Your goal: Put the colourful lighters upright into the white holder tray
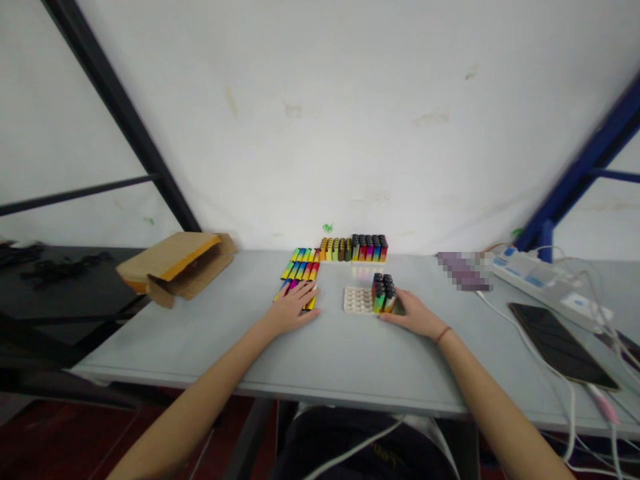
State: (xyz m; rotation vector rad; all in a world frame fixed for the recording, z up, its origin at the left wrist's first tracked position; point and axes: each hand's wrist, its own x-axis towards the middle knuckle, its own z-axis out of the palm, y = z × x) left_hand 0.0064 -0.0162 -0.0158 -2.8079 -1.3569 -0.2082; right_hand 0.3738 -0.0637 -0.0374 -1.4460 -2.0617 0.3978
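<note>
My left hand [291, 309] lies spread over the nearest row of colourful lighters [301, 270] on the grey table, partly covering them. My right hand [411, 313] rests with thumb and fingers apart against the right side of a white tray [357, 300]. Upright lighters with black tops [383, 293] fill the tray's right part, while holes show bare on its left. Whether my right fingertips press on the lighters is hard to make out. Behind stand two more groups of upright lighters, one yellow and green [336, 249], the other with black tops [369, 248].
An open cardboard box [175, 263] lies at the table's left. On the right are a black phone [563, 343], a blurred purple item [465, 271], a white power strip [550, 288] and several white cables. A white wall rises behind the table [340, 363].
</note>
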